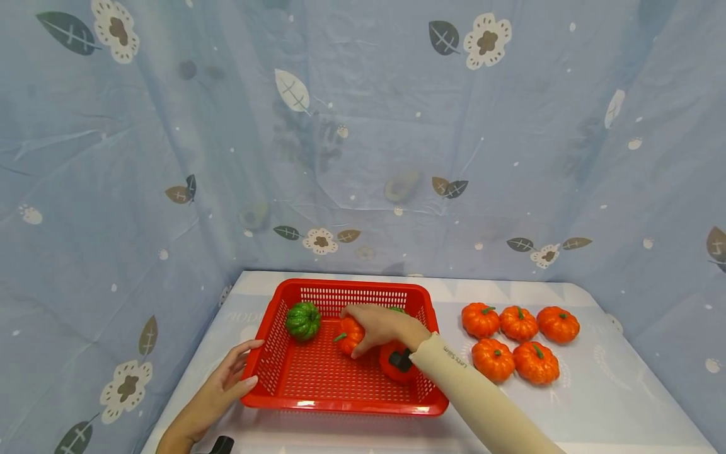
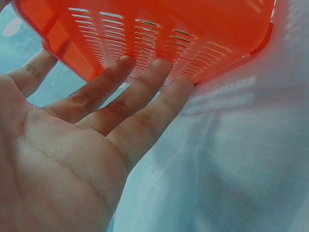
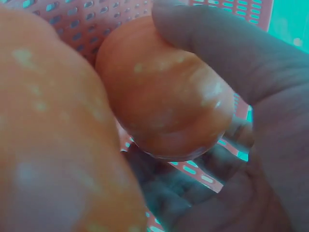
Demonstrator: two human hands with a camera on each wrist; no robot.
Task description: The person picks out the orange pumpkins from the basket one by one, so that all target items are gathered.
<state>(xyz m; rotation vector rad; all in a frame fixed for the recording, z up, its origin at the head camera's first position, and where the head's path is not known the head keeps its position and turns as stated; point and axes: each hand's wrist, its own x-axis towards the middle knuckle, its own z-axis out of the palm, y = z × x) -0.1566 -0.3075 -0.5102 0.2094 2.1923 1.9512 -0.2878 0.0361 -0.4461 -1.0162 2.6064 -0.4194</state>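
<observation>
My right hand reaches into a red plastic basket and grips a small orange pumpkin with a green stem. In the right wrist view the thumb and fingers curl round that pumpkin. A second orange pumpkin lies in the basket under my right wrist, partly covered by a black strap piece. At the basket's left sits a ribbed green pumpkin; another green one is mostly hidden behind my right hand. My left hand touches the basket's left side, its fingers extended along the slotted wall.
Several orange pumpkins stand in two rows on the white table, right of the basket. A blue patterned cloth hangs behind and at both sides of the table.
</observation>
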